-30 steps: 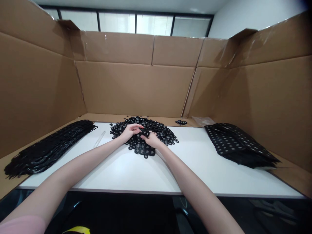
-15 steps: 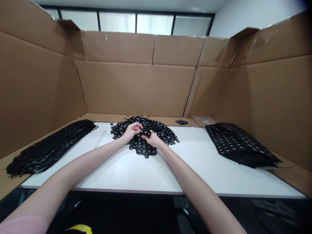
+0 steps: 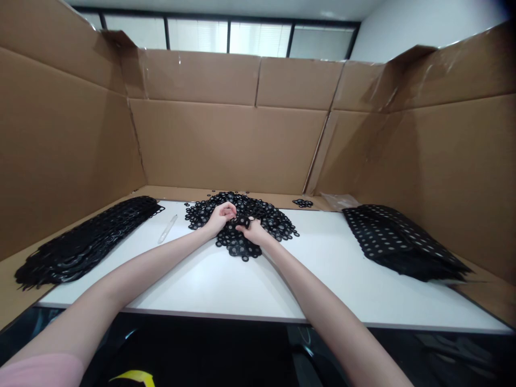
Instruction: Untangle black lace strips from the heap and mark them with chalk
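Note:
A heap of small black rings (image 3: pixel 278 220) lies at the middle of the white table. Over its front part, my right hand (image 3: pixel 255 232) grips a piece of black sheet with round holes (image 3: pixel 243 221), thumb on the near side. My left hand (image 3: pixel 221 218) is just to the left of that piece, its fingers curled in and pinched together. Whatever sits between the left fingertips is too small to make out. Below the hands, black rings and perforated material (image 3: pixel 244 249) spread toward me on the table.
A long stack of black perforated strips (image 3: pixel 88 239) lies on the left, with a clear pen-like tool (image 3: pixel 167 229) beside it. Black sheets with round holes (image 3: pixel 399 236) are stacked on the right. A few rings (image 3: pixel 302 203) lie behind; cardboard walls (image 3: pixel 226 145) surround the table.
My left fingers have curled in more and drawn slightly away from the held piece. My right hand keeps its grip almost in place. The whole view has shifted a little.

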Tool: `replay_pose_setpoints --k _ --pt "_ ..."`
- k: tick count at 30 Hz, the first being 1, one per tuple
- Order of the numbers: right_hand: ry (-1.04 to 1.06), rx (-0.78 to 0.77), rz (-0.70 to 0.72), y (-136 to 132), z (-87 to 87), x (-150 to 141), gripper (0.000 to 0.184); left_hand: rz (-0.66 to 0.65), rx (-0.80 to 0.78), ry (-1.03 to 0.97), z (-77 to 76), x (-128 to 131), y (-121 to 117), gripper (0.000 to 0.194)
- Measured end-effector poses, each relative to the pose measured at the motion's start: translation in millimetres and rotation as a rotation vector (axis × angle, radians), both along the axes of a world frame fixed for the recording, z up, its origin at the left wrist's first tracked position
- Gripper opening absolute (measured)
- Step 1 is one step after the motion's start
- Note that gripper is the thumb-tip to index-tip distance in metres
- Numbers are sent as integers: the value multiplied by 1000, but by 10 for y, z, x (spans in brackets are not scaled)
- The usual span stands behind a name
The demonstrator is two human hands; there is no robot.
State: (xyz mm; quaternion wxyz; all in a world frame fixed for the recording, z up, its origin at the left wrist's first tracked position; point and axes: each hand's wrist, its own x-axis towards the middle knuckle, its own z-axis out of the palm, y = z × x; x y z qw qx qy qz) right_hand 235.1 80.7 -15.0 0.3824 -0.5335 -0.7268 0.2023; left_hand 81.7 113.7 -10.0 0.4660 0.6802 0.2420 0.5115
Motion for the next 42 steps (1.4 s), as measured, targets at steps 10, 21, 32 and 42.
replay_pose_setpoints --k 10,21,32,42 --pt "109 -10 -12 35 -69 48 15 47 90 147 9 -46 -20 20" --pt "84 0 -4 30 -79 32 12 281 326 283 30 58 -20 21" --pt "43 9 -59 59 -115 -11 16 326 205 219 25 4 196 18" --pt "0 22 -107 29 -61 -76 25 320 145 159 -3 -31 274 18"
